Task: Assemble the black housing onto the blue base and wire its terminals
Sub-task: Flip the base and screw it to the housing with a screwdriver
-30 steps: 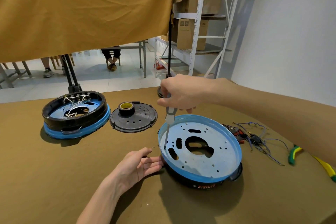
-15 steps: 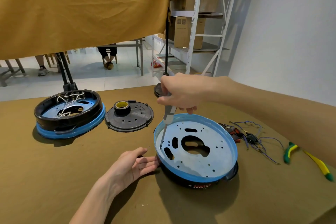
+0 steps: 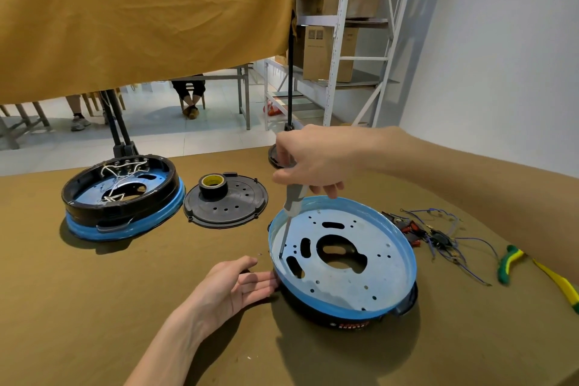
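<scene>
A blue base point(image 3: 369, 273) lies on top of a black housing point(image 3: 351, 318) in front of me on the table. My right hand point(image 3: 310, 163) grips a grey-handled screwdriver point(image 3: 293, 200), held upright with its tip down on the base's left side near the rim. With straight fingers my left hand point(image 3: 238, 287) presses against the left edge of the housing. A second unit point(image 3: 122, 197) at the left has a black housing seated on a blue base, with white wires inside.
A black perforated cover point(image 3: 232, 208) with a roll of black tape point(image 3: 214, 185) on it lies between the two units. To the right are a bundle of blue wires with terminals point(image 3: 438, 235) and green-yellow pliers point(image 3: 542, 276). A small screw point(image 3: 259, 254) lies near my left hand.
The view has shifted slightly. My right hand keeps the screwdriver tip on the same spot of the base; my left hand stays against the housing's edge.
</scene>
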Demonstrator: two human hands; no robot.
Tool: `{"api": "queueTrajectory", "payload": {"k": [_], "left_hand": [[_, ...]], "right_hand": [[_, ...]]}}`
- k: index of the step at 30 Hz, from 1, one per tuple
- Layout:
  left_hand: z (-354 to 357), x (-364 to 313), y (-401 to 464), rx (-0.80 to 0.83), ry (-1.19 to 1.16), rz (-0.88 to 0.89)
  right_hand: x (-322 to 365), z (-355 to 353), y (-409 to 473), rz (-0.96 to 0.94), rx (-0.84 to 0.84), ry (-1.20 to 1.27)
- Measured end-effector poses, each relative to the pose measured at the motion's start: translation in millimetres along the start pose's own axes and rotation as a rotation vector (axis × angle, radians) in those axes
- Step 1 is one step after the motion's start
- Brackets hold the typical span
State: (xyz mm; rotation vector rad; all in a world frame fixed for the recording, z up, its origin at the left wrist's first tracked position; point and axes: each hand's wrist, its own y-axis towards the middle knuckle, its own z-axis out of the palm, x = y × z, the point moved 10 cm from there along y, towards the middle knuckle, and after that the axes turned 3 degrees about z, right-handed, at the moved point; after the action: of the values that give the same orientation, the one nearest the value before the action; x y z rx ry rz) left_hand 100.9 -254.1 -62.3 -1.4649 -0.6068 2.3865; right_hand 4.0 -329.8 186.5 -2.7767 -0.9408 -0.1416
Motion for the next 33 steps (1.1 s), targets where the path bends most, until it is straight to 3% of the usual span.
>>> {"api": "queueTrajectory", "payload": {"k": [5, 10, 14, 19, 25, 30, 33], "left_hand": [[1, -1, -1, 0.006, 0.006, 0.001], [3, -1, -1, 0.008, 0.023, -0.001], [4, -1, -2, 0.002, 0.02, -0.003], [4, 0, -2, -0.014, 0.012, -0.012], [2, -3, -3, -0.017, 0.001, -0.016], [5, -7, 0, -0.036, 0.105, 0.044], [6, -5, 4, -0.036, 0.194, 0.072]], "right_hand": [[4, -1, -2, -0.038, 0.027, 0.047], [6, -6, 4, -0.032, -0.131, -0.118], [5, -4, -4, -0.026, 0.07, 0.007], [9, -9, -4, -0.048, -0.105, -0.107], [4, -6, -10, -0.056, 0.046, 0.055], [-2, -8, -11, -0.012, -0.078, -0.054], [-5, -4, -12, -0.011, -0.009, -0.003]]}}
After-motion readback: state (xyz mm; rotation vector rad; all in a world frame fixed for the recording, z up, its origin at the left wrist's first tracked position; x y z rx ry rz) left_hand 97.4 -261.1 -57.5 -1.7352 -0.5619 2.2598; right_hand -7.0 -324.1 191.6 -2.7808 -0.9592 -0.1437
